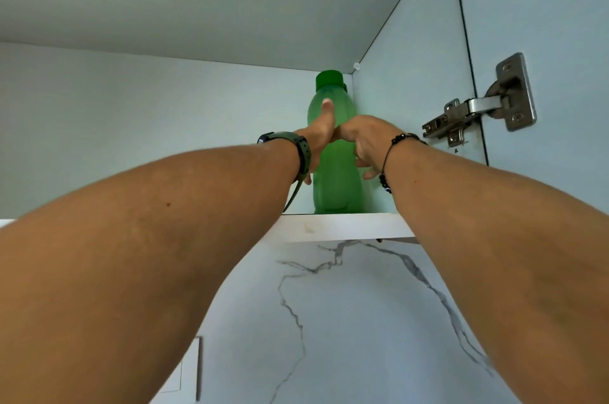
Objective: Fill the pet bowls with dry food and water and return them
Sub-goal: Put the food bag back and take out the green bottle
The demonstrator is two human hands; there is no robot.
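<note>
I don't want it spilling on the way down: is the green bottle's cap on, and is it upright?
Capped and upright: the green bottle stands on the shelf with its cap on.

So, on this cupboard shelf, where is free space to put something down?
The shelf looks bare to the left of the green bottle, as far as the view shows. The right corner is crowded: the bottle stands close to the side wall, with the left hand and right hand around it.
</note>
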